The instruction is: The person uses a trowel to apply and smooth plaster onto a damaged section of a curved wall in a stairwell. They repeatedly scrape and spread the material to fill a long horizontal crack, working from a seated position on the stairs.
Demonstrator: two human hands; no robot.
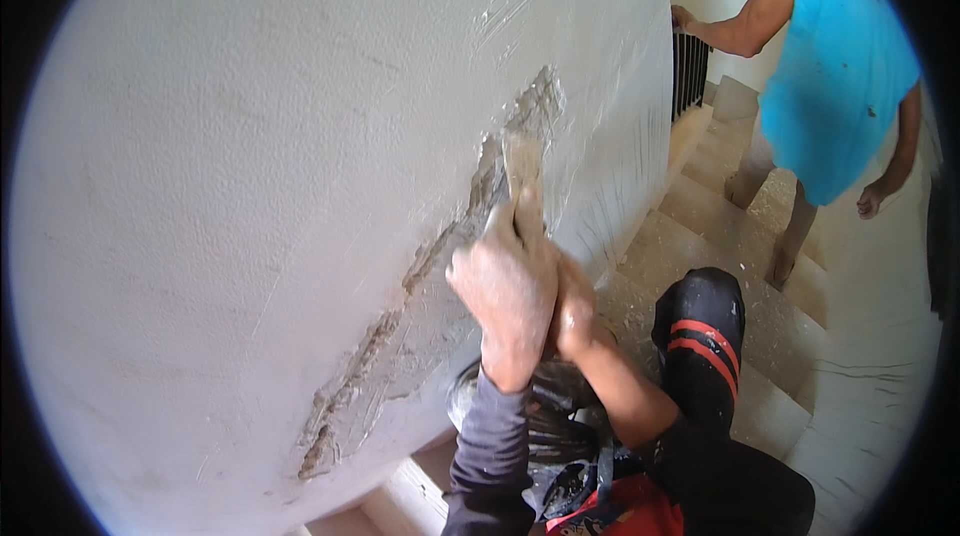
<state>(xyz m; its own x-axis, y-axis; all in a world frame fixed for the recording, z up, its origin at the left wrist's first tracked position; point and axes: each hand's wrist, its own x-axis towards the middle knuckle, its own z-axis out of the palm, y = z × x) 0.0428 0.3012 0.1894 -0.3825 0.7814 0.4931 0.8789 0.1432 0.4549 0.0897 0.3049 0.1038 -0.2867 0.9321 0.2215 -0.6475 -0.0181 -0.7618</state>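
Note:
A putty knife (pixel 522 158) with a pale, plaster-smeared blade presses against the wall, its tip at a long rough groove (pixel 440 251) that slants up to the right. My left hand (pixel 508 281) is closed around the knife, its fingers reaching up near the blade. Just behind and to the right, my right hand (pixel 574 311) is closed at the handle, partly covered by the left. Most of the handle is hidden. Bare, crumbly filler shows inside the groove, with smooth smears along its edges.
The white wall (pixel 250 186) fills the left side. On the right, dusty stairs (pixel 690 226) run upward past a black railing (pixel 690 71). A person in a blue top (pixel 835 66) stands on them, back turned. My bent knee (pixel 705 321) is beside the lower steps.

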